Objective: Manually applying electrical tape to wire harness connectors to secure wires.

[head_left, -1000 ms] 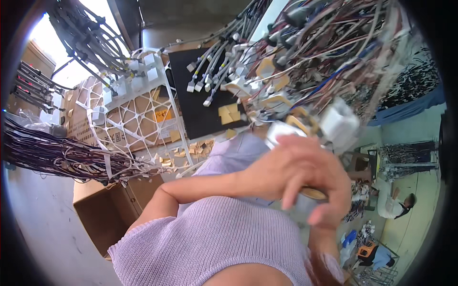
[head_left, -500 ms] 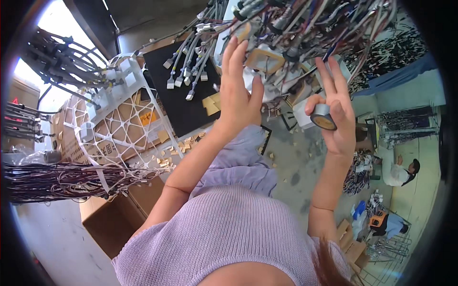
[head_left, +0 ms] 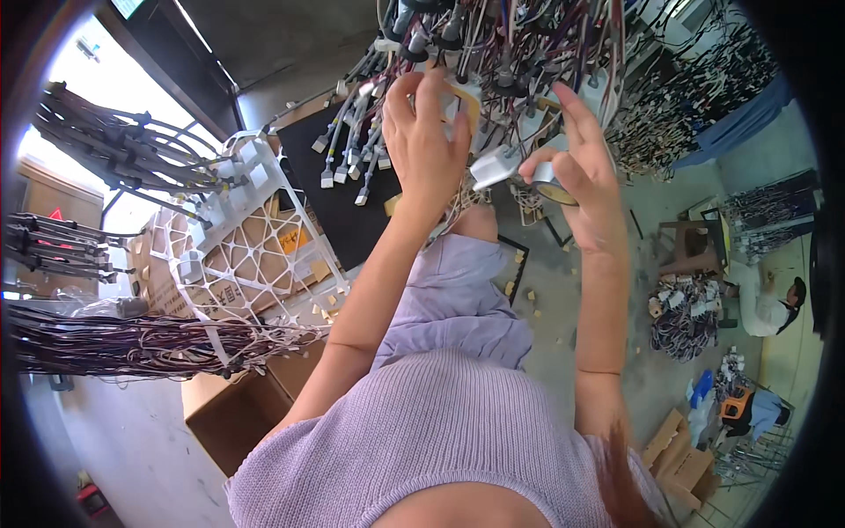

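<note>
My right hand (head_left: 588, 180) holds a grey roll of tape (head_left: 551, 180) between thumb and curled fingers, with its other fingers stretched up toward the hanging wires. My left hand (head_left: 422, 136) is raised at the lower edge of the hanging wire harnesses (head_left: 519, 53); its fingers bend loosely and its thumb stands apart. I see nothing held in it, though its fingertips overlap the wires. Beside its thumb is a yellowish piece (head_left: 473, 114), partly hidden. Between my hands hangs a white connector (head_left: 495, 167), close to the tape roll.
To the left, grey cables with white connectors (head_left: 348, 163) lie over a black board (head_left: 308, 167). Nearer are a white lattice rack (head_left: 255, 246), a dark wire bundle (head_left: 123, 339) and an open carton (head_left: 238, 418). Other people (head_left: 764, 304) sit at the far right.
My left hand has bent its fingers at the wires. My right hand, with the tape roll, has moved left toward it. The white connector now shows clearly between them.
</note>
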Action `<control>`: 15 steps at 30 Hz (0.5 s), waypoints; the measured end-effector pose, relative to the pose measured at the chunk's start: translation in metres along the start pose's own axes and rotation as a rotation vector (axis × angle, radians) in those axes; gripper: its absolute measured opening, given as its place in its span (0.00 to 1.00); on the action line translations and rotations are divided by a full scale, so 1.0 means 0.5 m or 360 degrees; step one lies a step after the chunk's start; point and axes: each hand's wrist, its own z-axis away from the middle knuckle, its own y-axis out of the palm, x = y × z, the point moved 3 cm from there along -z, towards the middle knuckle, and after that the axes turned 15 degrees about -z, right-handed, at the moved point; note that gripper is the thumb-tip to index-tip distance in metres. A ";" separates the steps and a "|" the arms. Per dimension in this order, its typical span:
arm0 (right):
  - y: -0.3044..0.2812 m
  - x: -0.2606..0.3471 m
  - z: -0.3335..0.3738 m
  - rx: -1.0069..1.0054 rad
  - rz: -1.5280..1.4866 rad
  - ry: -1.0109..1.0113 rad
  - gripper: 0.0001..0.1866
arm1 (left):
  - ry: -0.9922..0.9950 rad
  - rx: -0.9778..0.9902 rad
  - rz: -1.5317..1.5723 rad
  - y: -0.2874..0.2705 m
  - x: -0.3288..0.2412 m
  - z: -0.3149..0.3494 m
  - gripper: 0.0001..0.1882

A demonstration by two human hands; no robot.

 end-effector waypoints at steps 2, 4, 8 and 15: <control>-0.001 -0.007 -0.002 -0.0001 0.0061 0.0002 0.53 | 0.0040 0.0070 -0.0150 0.016 -0.003 -0.008 0.30; -0.005 -0.009 -0.002 0.0063 0.0046 0.0023 0.51 | 0.0073 0.0042 -0.0155 0.009 -0.017 -0.023 0.24; -0.031 0.005 -0.004 0.0145 0.0003 0.0010 0.48 | -0.0271 0.0374 0.0139 -0.083 -0.020 -0.032 0.11; -0.015 -0.012 0.002 0.0937 -0.0530 0.0188 0.32 | -0.0710 0.0523 0.1210 -0.160 -0.047 0.067 0.15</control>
